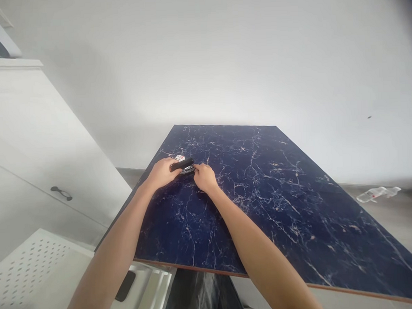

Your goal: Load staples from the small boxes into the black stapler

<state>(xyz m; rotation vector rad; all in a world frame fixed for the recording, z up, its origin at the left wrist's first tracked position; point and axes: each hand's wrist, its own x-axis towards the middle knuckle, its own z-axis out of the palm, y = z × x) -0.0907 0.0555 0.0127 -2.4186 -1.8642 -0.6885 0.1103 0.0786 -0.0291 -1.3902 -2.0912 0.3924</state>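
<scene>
A black stapler [182, 164], small in view and partly hidden by my fingers, lies on the dark blue marbled table [255, 179]. Its long black top is raised above a lower part that shows a silvery strip. My left hand [161, 172] grips its left end, with thumb and fingers around the top. At the right end, my right hand [204, 176] is closed, its fingertips touching the stapler. Just behind my left fingers sits a small white and red box [179, 158].
To the left stands a white cabinet [38, 148] with a dark handle [61, 193]. Below it are a white perforated panel [33, 262] and a dark phone-like object [125, 286]. Clear plastic packaging [378, 193] lies beyond the table's right edge. A pale wall [222, 58] rises behind.
</scene>
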